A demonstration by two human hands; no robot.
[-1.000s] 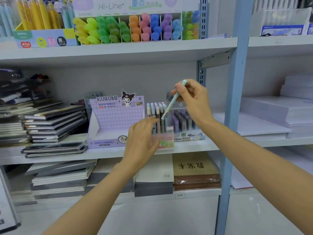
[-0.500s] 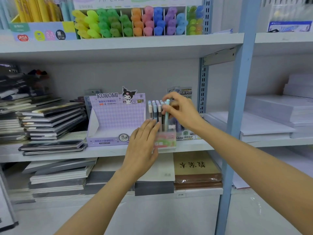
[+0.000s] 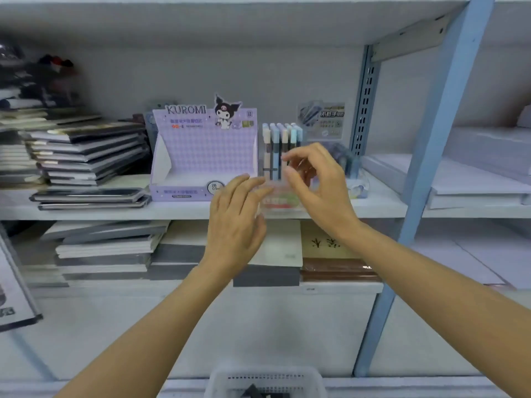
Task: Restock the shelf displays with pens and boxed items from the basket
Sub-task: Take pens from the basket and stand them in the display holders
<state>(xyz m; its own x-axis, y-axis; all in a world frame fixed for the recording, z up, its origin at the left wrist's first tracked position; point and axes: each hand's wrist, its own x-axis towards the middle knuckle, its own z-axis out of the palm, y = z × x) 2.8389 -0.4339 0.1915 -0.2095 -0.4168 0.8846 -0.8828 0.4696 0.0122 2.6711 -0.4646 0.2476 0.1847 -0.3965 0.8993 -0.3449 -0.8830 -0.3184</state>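
Slim pens (image 3: pixel 275 147) with pastel caps, upright and packed tight in a clear plastic box (image 3: pixel 277 201) bearing a pink-and-green label, on the pale, smooth shelf (image 3: pixel 115 211). Left grip (image 3: pixel 238 222) released: fingers straight and together, tips against the box's front left corner. Right grip (image 3: pixel 319 191) likewise released, loosely curled in front of the pens, thumb and forefinger apart, nothing visible between them; contact with the box too blurred to tell. Just left of the pens, an open purple cardboard display box (image 3: pixel 201 156) with a checked pattern and a cartoon cut-out on its top edge. Further left, slanting stacks of flat, dark-covered notebooks (image 3: pixel 86 150). To the right, a painted blue metal post (image 3: pixel 431 156). At the bottom edge, a white slotted plastic basket (image 3: pixel 267 379) with something dark inside.
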